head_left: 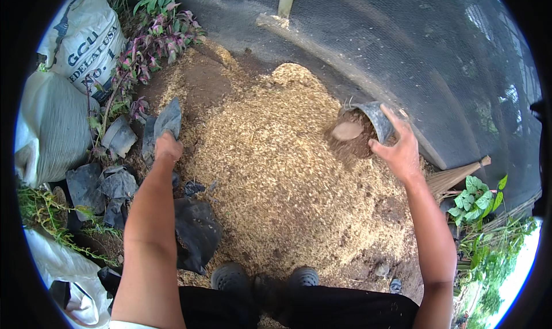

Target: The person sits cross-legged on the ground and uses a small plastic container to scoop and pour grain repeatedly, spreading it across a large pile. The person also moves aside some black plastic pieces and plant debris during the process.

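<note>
My left hand (pixel 168 147) is closed on a dark grey plastic planting bag (pixel 169 119), whose flat end sticks up past the fingers. Across the pile, my right hand (pixel 400 148) grips a grey pot (pixel 379 121), thumb at the near rim and fingers over its outer wall. The pot lies tilted with its mouth toward the left. Dark brown soil (pixel 352 147) shows at its mouth, with a pale blurred round patch in it. Between my hands spreads a heap of straw-coloured husks (pixel 270 162).
Black plastic bags (pixel 198 231) and a grey pot (pixel 119 137) lie left, near white sacks (pixel 46 127) and a purple-leaved plant (pixel 155 47). Dark netting (pixel 425 53) rises behind a wooden pole (pixel 345 70). A bundled broom-like thing (pixel 457 176) and green plants (pixel 474 199) stand right.
</note>
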A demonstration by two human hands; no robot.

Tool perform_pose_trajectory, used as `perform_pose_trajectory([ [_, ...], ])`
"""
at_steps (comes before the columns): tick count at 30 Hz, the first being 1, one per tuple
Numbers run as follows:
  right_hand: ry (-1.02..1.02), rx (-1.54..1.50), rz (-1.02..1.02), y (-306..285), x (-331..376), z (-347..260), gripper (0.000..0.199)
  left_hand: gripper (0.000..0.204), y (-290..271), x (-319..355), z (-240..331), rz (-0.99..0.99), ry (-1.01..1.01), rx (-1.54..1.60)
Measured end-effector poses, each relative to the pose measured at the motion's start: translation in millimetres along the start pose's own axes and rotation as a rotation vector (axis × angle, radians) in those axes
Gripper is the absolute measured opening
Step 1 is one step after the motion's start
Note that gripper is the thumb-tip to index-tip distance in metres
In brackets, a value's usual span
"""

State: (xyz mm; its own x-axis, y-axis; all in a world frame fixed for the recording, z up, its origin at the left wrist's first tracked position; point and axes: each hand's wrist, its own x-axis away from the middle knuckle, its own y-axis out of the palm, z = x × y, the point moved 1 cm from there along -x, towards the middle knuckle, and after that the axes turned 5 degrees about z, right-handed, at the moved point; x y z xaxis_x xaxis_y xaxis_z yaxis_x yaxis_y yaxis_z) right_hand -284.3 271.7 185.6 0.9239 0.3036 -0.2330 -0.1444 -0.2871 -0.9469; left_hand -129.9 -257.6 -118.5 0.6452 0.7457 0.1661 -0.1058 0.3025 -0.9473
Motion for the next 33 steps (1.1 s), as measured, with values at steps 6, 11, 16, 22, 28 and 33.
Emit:
perform_pose_trajectory([
  [6,0.161,-0.019,-0.03,-15.5,49.8,13.8,0.095,0.047,-132.8,18.5,25.2,-0.199,0.473,-0.459],
  [11,-0.062,-0.081,0.056,-15.1,53.6,3.1,0.099,0.036,-248.4,103.1,-2.4,0.025,0.59,-0.453],
  [16,-0.07,-0.174,0.208,-29.0,44.2,-3.4,0.102,0.037,-263.4,273.9,-113.0,0.295,0.348,-0.104],
  [22,-0.252,-0.172,0.273,-54.5,44.3,-16.8,0.101,0.029,-184.4,448.3,-274.6,0.009,-0.11,-0.064],
  [28,-0.431,0.004,0.363,-67.1,53.2,-37.7,0.099,0.022,-214.0,509.8,-298.4,-0.129,-0.014,-0.185],
  [33,-0.422,-0.127,0.348,-34.3,57.0,-81.0,0.098,0.024,-306.6,435.0,-213.5,-0.098,0.025,-0.238],
])
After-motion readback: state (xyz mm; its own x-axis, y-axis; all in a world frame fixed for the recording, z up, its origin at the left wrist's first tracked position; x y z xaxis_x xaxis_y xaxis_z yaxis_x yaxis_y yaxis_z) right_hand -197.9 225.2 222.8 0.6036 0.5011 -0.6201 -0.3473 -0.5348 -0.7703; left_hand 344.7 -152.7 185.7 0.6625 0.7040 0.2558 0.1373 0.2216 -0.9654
